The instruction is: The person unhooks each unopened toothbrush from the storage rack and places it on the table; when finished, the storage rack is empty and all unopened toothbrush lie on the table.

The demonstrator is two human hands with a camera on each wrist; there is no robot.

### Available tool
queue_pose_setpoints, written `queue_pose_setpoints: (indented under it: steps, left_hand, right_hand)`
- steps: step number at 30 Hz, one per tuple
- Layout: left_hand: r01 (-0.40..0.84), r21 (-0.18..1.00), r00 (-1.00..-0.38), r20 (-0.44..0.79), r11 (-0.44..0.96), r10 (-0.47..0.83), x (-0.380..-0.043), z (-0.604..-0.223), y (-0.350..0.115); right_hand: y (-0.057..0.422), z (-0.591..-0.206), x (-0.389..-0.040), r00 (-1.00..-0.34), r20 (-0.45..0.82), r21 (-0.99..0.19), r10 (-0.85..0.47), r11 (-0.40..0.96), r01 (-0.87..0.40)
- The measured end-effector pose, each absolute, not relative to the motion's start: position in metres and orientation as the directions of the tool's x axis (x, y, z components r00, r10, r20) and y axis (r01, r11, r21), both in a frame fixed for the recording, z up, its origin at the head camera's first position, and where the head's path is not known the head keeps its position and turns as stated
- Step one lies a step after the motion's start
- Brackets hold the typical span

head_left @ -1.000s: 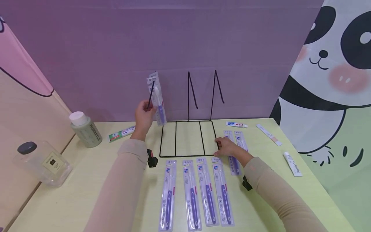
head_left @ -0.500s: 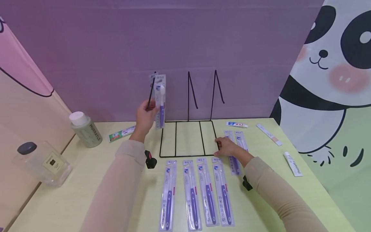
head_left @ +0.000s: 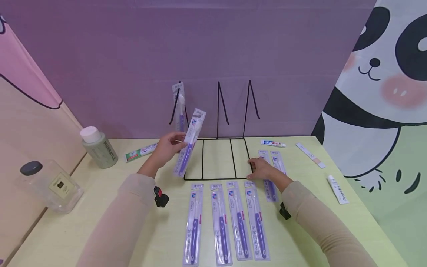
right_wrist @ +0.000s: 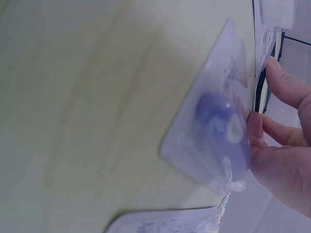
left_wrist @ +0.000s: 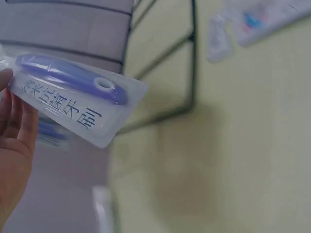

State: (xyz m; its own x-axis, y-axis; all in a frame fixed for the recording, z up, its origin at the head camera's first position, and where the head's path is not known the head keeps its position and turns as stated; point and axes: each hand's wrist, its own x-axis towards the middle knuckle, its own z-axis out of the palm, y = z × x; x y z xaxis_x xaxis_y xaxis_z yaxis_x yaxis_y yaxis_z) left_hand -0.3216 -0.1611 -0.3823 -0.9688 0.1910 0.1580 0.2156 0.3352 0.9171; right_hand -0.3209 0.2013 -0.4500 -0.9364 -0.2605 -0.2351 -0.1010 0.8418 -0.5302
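My left hand pinches a packaged toothbrush with a purple handle, tilted in front of the left hook of a black wire display rack. In the left wrist view, the blister pack shows its handle end, beyond the fingers. Another packaged toothbrush hangs on that left hook, partly covered by the held one. At the rack base's right front corner, my right hand grips the wire between thumb and fingers. The right wrist view shows this hand beside a packaged toothbrush.
Several packaged toothbrushes lie in front of the rack, and two more lie right of it. Toothpaste tubes and a slim white packet lie around. A green bottle and a clear bottle stand left.
The left hand has drawn one packaged toothbrush off the left hook, moving it forward and down and tilting it. The other stays hanging. My right hand keeps its place on the rack.
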Motion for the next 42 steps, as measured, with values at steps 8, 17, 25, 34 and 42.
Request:
queue_pose_setpoints:
  steps: [8,17,25,34,42]
  left_hand:
    - [-0.014,0.934,-0.984,-0.075,0.357,0.159,-0.310,-0.444,-0.205]
    - [-0.201,0.931,-0.971,-0.229,0.304,0.061,-0.304,-0.466,-0.213]
    - [-0.247,0.818,-0.963,-0.265,0.520,-0.040,-0.304,-0.459,-0.205]
    - [-0.228,0.704,-0.960,-0.276,0.672,-0.036,-0.300,-0.439,-0.203]
    - [0.061,0.851,-0.989,0.121,0.522,-0.082,-0.326,-0.425,-0.191]
  right_hand:
    - [0.200,-0.450,-0.320,-0.937,-0.242,-0.524,-0.253,0.847,-0.094]
    - [0.199,-0.449,-0.320,-0.939,-0.245,-0.524,-0.243,0.848,-0.082]
    - [0.197,-0.449,-0.321,-0.938,-0.241,-0.515,-0.250,0.852,-0.095]
    - [0.197,-0.448,-0.322,-0.938,-0.239,-0.511,-0.251,0.854,-0.098]
    - [0.199,-0.449,-0.321,-0.939,-0.238,-0.504,-0.249,0.858,-0.100]
